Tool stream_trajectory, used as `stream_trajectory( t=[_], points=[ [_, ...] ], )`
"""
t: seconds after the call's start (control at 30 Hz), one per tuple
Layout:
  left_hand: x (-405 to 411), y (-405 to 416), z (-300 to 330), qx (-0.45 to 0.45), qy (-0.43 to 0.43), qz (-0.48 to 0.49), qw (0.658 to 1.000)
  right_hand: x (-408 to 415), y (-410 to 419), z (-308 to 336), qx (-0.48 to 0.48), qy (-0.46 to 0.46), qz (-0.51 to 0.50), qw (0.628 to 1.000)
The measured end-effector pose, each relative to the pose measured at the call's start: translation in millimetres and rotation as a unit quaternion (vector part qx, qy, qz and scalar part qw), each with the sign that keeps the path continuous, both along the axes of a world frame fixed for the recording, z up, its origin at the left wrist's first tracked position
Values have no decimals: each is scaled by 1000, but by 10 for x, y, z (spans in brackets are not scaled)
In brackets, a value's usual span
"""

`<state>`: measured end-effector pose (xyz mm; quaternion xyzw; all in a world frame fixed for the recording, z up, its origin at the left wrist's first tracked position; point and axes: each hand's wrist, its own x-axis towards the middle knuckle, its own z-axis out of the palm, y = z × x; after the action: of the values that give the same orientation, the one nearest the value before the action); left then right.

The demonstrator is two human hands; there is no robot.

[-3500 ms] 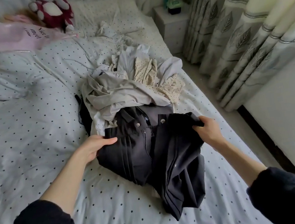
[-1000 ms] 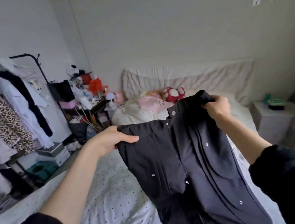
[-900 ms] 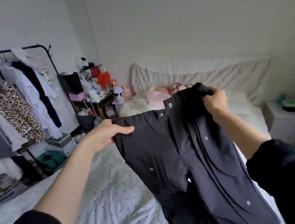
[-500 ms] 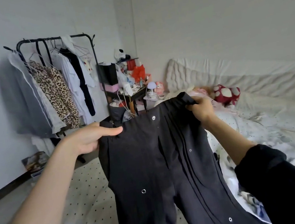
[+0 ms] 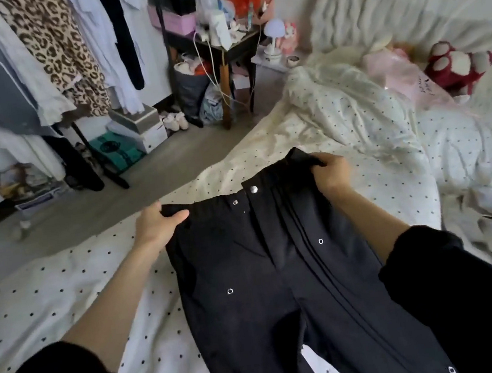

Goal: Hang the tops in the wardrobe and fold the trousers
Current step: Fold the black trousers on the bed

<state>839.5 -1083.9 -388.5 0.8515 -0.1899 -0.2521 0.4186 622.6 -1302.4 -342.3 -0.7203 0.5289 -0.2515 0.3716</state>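
Both forearms are extended forward at centre frame; the left hand (image 5: 156, 225) and right hand (image 5: 331, 174) are each closed on the waistband of the black trousers (image 5: 268, 276), fingers curled over the top edge at its two corners. The trousers are spread front-up, legs running to the lower edge, over the dotted white bed (image 5: 66, 295). A clothes rack (image 5: 46, 56) of hung tops is seen upper left, a cluttered side table (image 5: 231, 48) at upper centre.

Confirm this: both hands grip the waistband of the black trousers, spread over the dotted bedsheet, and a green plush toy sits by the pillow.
Not quite: the head view shows the plush toy is red and white, not green. The rest holds.
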Motion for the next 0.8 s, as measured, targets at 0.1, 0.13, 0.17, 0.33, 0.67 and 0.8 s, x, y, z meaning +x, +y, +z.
stream_trajectory(
  t=[0.1,0.13,0.17,0.33,0.67,0.8],
  points=[
    [2,-78,-637,66,-61,-44,995,65,129,-538,-28,116,35,992],
    [-105,-28,-875,92,-45,-71,992,11,264,-764,-30,161,59,985],
    [-247,54,-1085,121,-40,-90,988,-68,413,-961,-36,198,83,976],
    [-1050,405,-1602,195,-124,-164,959,-562,1188,-1608,-46,279,156,946],
    [-2113,1043,-1694,164,-156,-200,953,-1909,2370,-1926,-39,370,250,894],
    [-2719,1279,-1574,204,-183,-266,924,-2668,2624,-1745,-83,393,262,878]
  ],
)
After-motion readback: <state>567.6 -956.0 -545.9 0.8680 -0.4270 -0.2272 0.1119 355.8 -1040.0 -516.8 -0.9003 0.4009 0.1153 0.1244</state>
